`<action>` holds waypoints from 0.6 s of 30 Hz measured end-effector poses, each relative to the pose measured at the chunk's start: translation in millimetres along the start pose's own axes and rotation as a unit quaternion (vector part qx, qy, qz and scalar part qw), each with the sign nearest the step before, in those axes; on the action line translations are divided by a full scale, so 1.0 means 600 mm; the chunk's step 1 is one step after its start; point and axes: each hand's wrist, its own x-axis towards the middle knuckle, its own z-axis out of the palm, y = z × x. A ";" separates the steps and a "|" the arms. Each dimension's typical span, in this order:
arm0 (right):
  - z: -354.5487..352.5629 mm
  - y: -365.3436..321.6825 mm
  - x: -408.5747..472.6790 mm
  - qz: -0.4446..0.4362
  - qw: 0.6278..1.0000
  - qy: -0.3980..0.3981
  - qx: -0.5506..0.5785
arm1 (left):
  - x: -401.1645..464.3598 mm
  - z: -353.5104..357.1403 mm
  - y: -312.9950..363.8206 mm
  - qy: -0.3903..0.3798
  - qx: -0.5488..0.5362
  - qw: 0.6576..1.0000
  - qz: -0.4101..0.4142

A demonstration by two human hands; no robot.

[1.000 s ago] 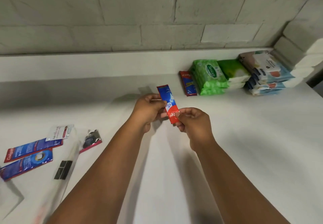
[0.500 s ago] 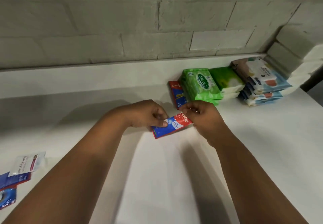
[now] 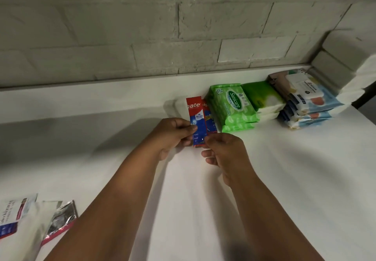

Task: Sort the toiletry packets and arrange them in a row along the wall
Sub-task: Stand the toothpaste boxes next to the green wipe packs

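A red and blue toothpaste sachet (image 3: 195, 118) lies lengthwise toward the wall, just left of another toothpaste sachet (image 3: 209, 121). My left hand (image 3: 173, 133) pinches its left edge with thumb and fingers. My right hand (image 3: 223, 155) pinches its near end. To the right along the wall sit a stack of green wipes packets (image 3: 232, 106), a lighter green and white stack (image 3: 262, 100), and a stack of blue and white packets (image 3: 307, 100).
A white table (image 3: 284, 179) runs up to a grey block wall (image 3: 162, 36). At the lower left lie loose packets: a white and blue one (image 3: 14, 216) and a silver and pink one (image 3: 61, 220). White blocks (image 3: 358, 77) stand in the right corner.
Both hands have turned the toothpaste sachet from slanted to lengthwise and carried it forward to the wall, beside the other sachet. The view has shifted forward.
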 end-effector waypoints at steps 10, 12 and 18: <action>0.012 0.005 0.028 -0.018 0.989 0.110 0.093 | 0.064 0.050 0.016 0.117 0.040 0.989 0.082; 0.009 0.011 0.031 -0.020 0.989 0.114 0.091 | 0.071 0.054 0.012 0.119 0.046 0.989 0.081; 0.009 0.022 0.033 -0.041 0.988 0.125 0.085 | 0.084 0.060 0.003 0.143 0.074 0.983 0.091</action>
